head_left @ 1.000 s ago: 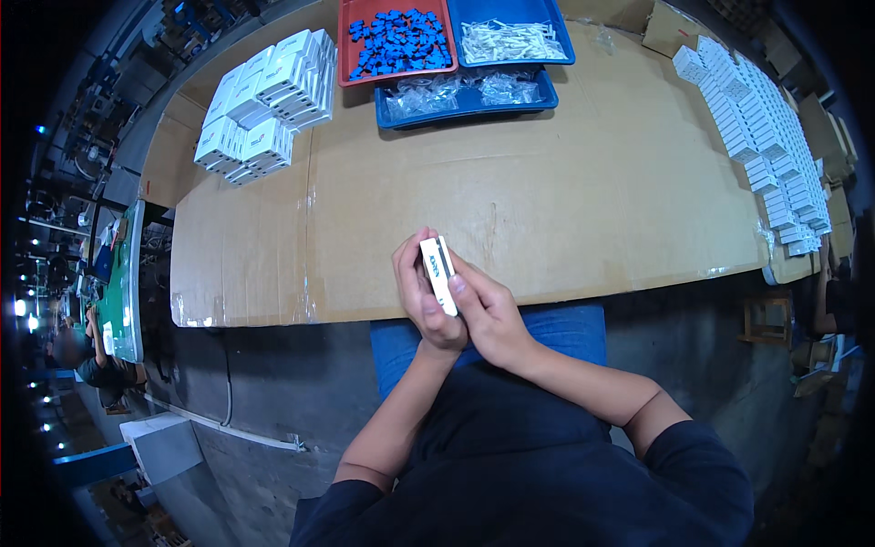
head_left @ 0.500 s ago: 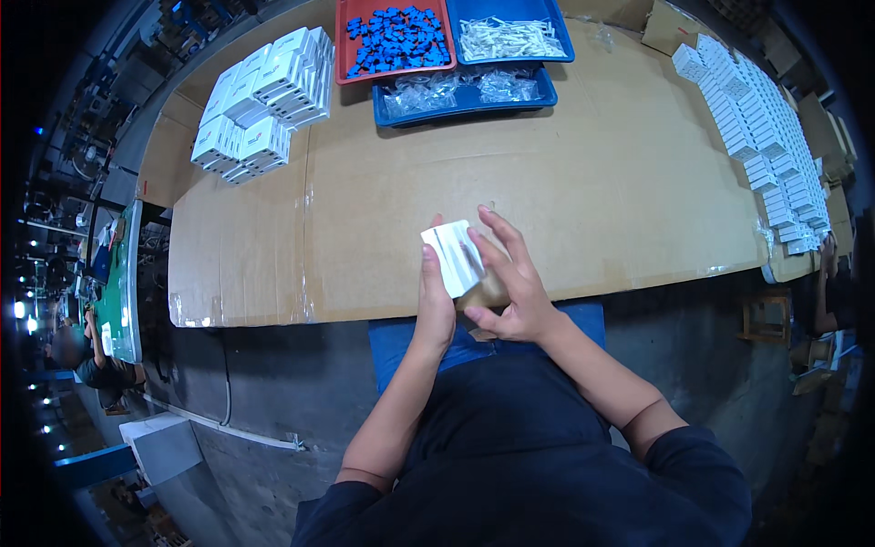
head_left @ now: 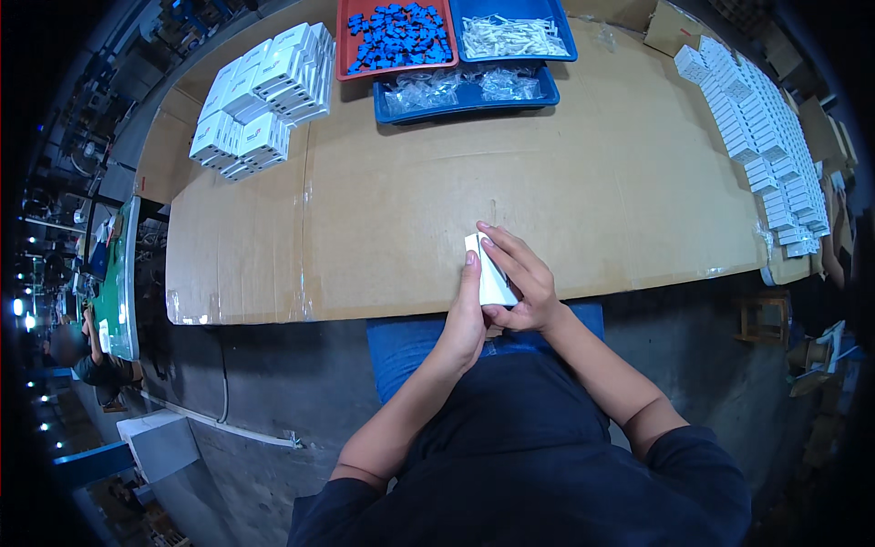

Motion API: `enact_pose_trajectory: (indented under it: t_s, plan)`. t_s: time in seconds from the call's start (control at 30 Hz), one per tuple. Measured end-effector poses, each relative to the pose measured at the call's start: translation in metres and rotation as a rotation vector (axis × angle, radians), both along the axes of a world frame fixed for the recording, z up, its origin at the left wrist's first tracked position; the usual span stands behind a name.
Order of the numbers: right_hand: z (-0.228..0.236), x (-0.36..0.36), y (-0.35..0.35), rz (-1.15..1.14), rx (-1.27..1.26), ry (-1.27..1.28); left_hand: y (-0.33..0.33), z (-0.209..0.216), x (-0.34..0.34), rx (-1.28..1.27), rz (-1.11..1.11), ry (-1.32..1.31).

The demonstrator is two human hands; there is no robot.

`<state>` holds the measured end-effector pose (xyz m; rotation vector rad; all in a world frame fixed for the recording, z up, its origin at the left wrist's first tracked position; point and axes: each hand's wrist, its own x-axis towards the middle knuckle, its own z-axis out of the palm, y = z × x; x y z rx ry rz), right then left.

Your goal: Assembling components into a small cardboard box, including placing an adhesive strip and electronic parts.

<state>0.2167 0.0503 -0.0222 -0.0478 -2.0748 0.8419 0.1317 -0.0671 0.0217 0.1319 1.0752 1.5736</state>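
A small white carton [head_left: 493, 281] is held between my two hands, close to the table's near edge. My left hand [head_left: 466, 317] grips its left side, the thumb pointing up along it and the other fingers hidden behind. Across the right side of the carton lies my right hand [head_left: 529, 284], fingers bent over its upper part and thumb low near its bottom end. Between the hands only a narrow part of the carton shows.
White boxes [head_left: 264, 87] are stacked at the far left. Beyond the hands stand a red tray of blue pieces [head_left: 401, 38], a blue tray of white sticks [head_left: 513, 36] and a blue tray [head_left: 465, 109] of clear bags. Rows of small white boxes [head_left: 761, 137] line the right side.
The carton has turned from showing its broad face to a narrower view and shifted slightly right. My left hand has moved right, and my right hand's spread fingers have closed onto the carton.
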Motion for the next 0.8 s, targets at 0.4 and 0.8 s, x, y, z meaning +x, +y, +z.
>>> enact_pose_trajectory:
  t_s: [0.4,0.8]
  plan:
    - [-0.006,0.0,0.0,0.079,-0.08,0.07,-0.005,-0.006,-0.008,-0.017,-0.072,0.044]
    - [0.011,-0.01,-0.013,0.193,-0.924,-0.034,0.005,-0.039,-0.023,0.162,-0.02,0.745]
